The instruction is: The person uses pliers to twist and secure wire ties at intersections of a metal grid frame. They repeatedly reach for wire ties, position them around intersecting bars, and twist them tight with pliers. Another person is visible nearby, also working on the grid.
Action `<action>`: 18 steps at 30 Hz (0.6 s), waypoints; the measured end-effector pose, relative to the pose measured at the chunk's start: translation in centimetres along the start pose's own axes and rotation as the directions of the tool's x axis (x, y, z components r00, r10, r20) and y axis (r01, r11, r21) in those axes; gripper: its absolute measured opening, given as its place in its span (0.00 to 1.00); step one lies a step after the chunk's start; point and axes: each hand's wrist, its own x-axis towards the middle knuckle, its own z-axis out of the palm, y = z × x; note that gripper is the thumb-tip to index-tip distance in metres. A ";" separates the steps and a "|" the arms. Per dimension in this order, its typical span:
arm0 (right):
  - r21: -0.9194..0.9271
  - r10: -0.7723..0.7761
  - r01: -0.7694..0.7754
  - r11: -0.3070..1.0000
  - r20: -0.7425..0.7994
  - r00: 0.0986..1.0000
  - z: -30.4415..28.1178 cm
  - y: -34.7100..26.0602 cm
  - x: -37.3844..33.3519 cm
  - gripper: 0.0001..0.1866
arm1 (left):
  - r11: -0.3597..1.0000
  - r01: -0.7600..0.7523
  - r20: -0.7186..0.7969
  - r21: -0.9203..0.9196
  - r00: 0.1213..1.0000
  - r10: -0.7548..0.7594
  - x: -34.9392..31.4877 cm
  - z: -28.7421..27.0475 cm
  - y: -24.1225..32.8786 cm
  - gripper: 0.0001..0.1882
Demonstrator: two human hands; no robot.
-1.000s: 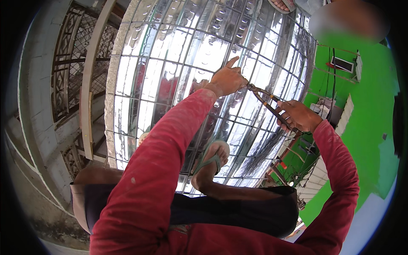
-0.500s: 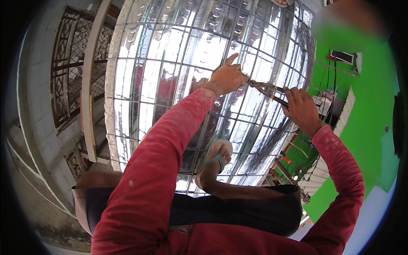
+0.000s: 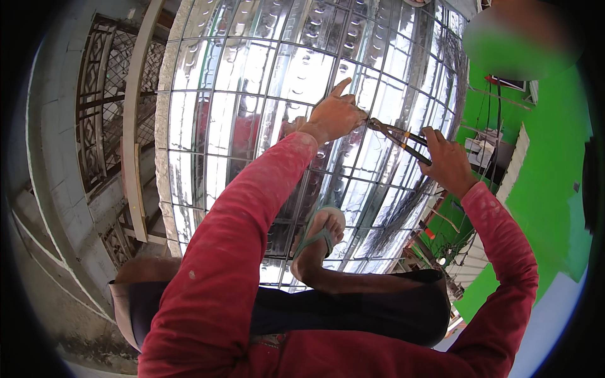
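Observation:
A grid of thin dark steel bars (image 3: 282,69) lies over shiny silver, ridged sheeting (image 3: 309,66). My left hand (image 3: 333,118) is low over it, one finger stretched out and the others bent close to a bar crossing. Whatever those bent fingers pinch is hidden. In my right hand (image 3: 449,154) are pincers (image 3: 403,140) with black and orange handles, my fingers wrapped round the handle ends. The pincers' jaws are at the crossing, right beside my left fingertips; I cannot tell whether they bite on a wire.
My sandalled foot (image 3: 321,230) rests on the grid near me. A rough concrete edge (image 3: 162,138) borders the sheeting on the left, with a beam (image 3: 133,113) beyond. On the right are a green wall (image 3: 551,189) and hanging cables (image 3: 495,120). Another person's blurred head is upper right.
The pincers' handle ends have swung slightly down toward me, with my right hand. My left hand stays at the same crossing, and the view has shifted a little.

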 end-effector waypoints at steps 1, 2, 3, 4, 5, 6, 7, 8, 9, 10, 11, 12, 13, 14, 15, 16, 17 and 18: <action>-0.189 -0.033 0.018 0.982 -0.078 0.996 -0.4 -0.1 0.2 0.31 | 1.000 0.005 -0.004 -0.002 1.000 -0.005 0.0 -0.1 0.1 0.14; -0.415 -0.262 0.126 0.901 -0.289 0.921 -0.2 0.9 0.6 0.27 | 1.000 0.009 -0.008 -0.004 1.000 -0.009 0.0 -0.2 0.1 0.13; -0.435 -0.286 0.144 0.889 -0.281 0.916 -0.4 0.8 0.9 0.27 | 1.000 0.014 -0.004 0.012 1.000 -0.014 0.0 -0.2 0.1 0.13; -0.454 -0.309 0.162 0.876 -0.273 0.911 -1.1 0.5 1.1 0.28 | 0.999 0.018 0.001 0.028 1.000 -0.018 0.0 -0.3 0.1 0.13; -0.472 -0.332 0.179 0.863 -0.265 0.905 -1.3 0.4 1.2 0.28 | 0.999 0.023 0.006 0.044 1.000 -0.023 0.0 -0.3 0.1 0.13; -0.500 -0.387 0.211 0.840 -0.279 0.879 -1.3 1.0 0.7 0.27 | 0.999 0.026 -0.002 0.022 1.000 -0.026 0.1 -0.1 0.1 0.13; -0.437 -0.327 0.192 0.879 -0.259 0.909 -0.9 1.0 0.3 0.26 | 1.000 0.030 -0.010 -0.001 1.000 -0.030 0.0 0.0 -0.1 0.13; -0.373 -0.269 0.169 0.912 -0.234 0.934 0.0 0.8 -0.1 0.26 | 0.999 0.034 -0.018 -0.023 0.999 -0.035 0.0 0.2 -0.1 0.13; -0.306 -0.210 0.140 0.942 -0.209 0.955 0.5 0.6 -0.3 0.25 | 1.000 0.028 -0.012 -0.007 1.000 -0.028 0.0 0.2 -0.1 0.13; -0.094 -0.062 0.056 0.994 -0.064 0.996 0.8 0.4 -0.4 0.28 | 1.000 0.022 -0.007 0.008 1.000 -0.022 0.0 0.2 0.0 0.13; 0.303 0.057 -0.104 0.947 0.162 0.985 0.5 0.7 -0.1 0.29 | 1.000 0.018 -0.001 0.024 1.000 -0.018 0.0 0.2 0.0 0.13; 0.599 0.079 -0.330 0.730 0.405 0.911 -0.3 1.1 0.2 0.30 | 1.000 0.021 0.007 0.002 1.000 -0.021 0.1 0.1 0.1 0.13; 0.731 -0.006 -0.560 0.389 0.610 0.792 -0.9 1.4 0.3 0.32 | 0.999 0.025 0.015 -0.021 1.000 -0.025 0.0 -0.1 0.0 0.13; 0.722 0.016 -0.688 0.064 0.689 0.725 0.2 0.9 -0.1 0.35 | 0.999 0.030 0.024 -0.043 0.999 -0.029 0.0 -0.2 0.1 0.13; 0.678 -0.029 -0.734 -0.049 0.733 0.679 0.7 1.0 -0.4 0.34 | 0.999 0.028 0.027 -0.024 0.999 -0.027 0.1 -0.1 0.2 0.14; 0.670 -0.045 -0.736 -0.094 0.736 0.676 1.3 1.1 -0.9 0.33 | 1.000 0.025 0.029 -0.005 0.999 -0.025 0.2 -0.1 0.3 0.14; 0.661 -0.061 -0.737 -0.139 0.737 0.673 1.7 1.3 -1.3 0.32 | 1.000 0.021 0.033 0.014 0.999 -0.022 0.3 0.0 0.4 0.14; 0.703 -0.021 -0.711 -0.018 0.710 0.704 1.4 1.0 -1.4 0.32 | 0.999 0.024 0.018 0.035 1.000 -0.024 0.4 -0.1 0.4 0.15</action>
